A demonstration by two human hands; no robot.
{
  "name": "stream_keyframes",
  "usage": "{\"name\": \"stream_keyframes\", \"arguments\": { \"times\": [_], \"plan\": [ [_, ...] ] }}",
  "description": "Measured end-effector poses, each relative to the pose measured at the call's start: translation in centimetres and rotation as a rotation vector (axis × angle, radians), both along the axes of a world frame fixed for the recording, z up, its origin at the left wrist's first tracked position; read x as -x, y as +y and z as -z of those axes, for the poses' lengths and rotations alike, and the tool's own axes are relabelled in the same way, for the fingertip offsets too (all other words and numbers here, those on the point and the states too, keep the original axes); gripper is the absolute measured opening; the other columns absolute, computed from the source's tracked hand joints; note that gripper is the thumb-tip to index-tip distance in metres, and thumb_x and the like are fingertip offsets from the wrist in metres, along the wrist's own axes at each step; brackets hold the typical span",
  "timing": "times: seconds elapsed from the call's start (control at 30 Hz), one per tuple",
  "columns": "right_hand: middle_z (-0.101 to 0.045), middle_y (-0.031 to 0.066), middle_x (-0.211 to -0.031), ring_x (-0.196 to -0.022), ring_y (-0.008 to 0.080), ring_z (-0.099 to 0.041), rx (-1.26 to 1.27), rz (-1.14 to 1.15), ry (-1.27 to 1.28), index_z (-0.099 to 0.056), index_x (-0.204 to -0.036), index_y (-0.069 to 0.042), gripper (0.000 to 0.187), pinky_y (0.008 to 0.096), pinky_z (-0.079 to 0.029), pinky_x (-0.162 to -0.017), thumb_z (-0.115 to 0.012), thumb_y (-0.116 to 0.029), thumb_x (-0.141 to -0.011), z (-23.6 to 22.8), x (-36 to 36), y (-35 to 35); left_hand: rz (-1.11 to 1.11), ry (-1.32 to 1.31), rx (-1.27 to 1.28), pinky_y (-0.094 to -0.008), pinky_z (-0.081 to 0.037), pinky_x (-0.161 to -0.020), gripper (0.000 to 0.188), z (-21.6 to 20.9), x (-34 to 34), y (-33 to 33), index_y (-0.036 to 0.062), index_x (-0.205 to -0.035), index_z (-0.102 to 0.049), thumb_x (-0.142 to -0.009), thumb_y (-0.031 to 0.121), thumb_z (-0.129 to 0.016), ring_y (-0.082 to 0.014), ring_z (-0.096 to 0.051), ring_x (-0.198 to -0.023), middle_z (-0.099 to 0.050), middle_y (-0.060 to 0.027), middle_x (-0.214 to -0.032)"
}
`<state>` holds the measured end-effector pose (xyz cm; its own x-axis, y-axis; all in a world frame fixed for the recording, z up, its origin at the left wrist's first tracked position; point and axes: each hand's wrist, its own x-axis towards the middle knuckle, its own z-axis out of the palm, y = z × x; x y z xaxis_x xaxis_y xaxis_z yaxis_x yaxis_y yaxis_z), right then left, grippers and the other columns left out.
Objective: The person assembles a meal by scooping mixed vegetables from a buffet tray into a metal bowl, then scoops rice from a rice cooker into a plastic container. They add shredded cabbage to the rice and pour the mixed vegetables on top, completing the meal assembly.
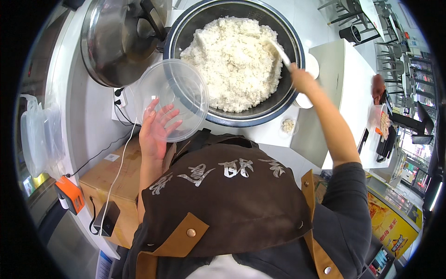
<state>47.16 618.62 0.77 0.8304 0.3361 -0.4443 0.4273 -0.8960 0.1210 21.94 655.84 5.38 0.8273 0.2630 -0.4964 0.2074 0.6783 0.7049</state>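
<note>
Dark pot [285, 35] — heaped rice [232, 65], white paddle [280, 53] inside; 1 clear bowl [186, 100] — held.

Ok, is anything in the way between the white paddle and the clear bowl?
Nothing visible blocks it. Between the white paddle in the right hand and the clear bowl held by the left hand lies only heaped rice; the bowl overlaps the pot's rim in this view, though depth is hard to judge.

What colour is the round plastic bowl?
The plastic bowl is transparent, without colour; see the head view.
</note>
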Motion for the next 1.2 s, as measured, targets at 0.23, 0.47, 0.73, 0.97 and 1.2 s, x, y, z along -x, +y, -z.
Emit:
{"name": "stream_keyframes", "arguments": {
  "times": [0.23,0.47,0.73,0.97,1.2],
  "plan": [
    [-0.065,0.0264,-0.081,-0.078,0.0398,-0.066,-0.197,-0.019,0.105,-0.039,-0.103,0.002,0.019,0.0478,-0.052,-0.068,-0.046,-0.006,-0.087,-1.5,6.8,3.6,0.02,0.028,-0.059,-0.0476,-0.047,-0.092,0.058,-0.1,-1.2,-0.3,0.0069,-0.14,-0.034,-0.091,0.034,-0.049,-0.0326,-0.053,-0.113,-0.051,-0.0208,-0.124],
    [-0.054,0.0038,-0.061,-0.043,0.0104,-0.048,-0.77,0.842,0.618,-0.055,-0.089,-0.001,0.034,0.0258,-0.04,-0.04,-0.043,-0.031,-0.1,-6.6,6.6,-3.1,0.034,0.064,-0.137,-0.0468,-0.048,-0.091,0.057,-0.1,-1.9,0.3,0.0073,-0.139,-0.034,-0.091,0.034,-0.049,-0.0307,-0.055,-0.111,-0.052,-0.0199,-0.123],
    [-0.048,0.0023,-0.058,-0.039,0.0112,-0.038,-0.949,1.154,0.825,-0.054,-0.09,0.001,0.043,0.0263,-0.035,-0.038,-0.037,-0.037,-0.101,-0.9,8.5,1.3,0.008,0.088,-0.138,-0.0457,-0.048,-0.091,0.057,-0.3,-1.3,0.9,0.0075,-0.14,-0.034,-0.092,0.035,-0.049,-0.03,-0.054,-0.111,-0.051,-0.02,-0.124],
    [-0.046,0.0036,-0.058,-0.04,0.0146,-0.038,-1.143,1.159,0.769,-0.049,-0.085,0.0,0.039,0.0299,-0.035,-0.038,-0.037,-0.033,-0.101,5.5,5.8,8.1,-0.028,0.072,-0.13,-0.0437,-0.051,-0.086,0.056,-0.8,-1.2,0.6,0.0053,-0.138,-0.034,-0.092,0.032,-0.052,-0.029,-0.056,-0.107,-0.053,-0.0182,-0.118],
    [-0.047,0.0013,-0.059,-0.04,0.0112,-0.037,-1.248,1.083,0.635,-0.05,-0.082,-0.004,0.039,0.0276,-0.033,-0.037,-0.038,-0.036,-0.101,7.6,5.3,8.5,0.033,0.135,-0.222,-0.0433,-0.05,-0.088,0.056,-0.7,-2.0,0.1,0.0081,-0.139,-0.035,-0.093,0.038,-0.05,-0.0273,-0.056,-0.109,-0.053,-0.0173,-0.121]
  ]
}}
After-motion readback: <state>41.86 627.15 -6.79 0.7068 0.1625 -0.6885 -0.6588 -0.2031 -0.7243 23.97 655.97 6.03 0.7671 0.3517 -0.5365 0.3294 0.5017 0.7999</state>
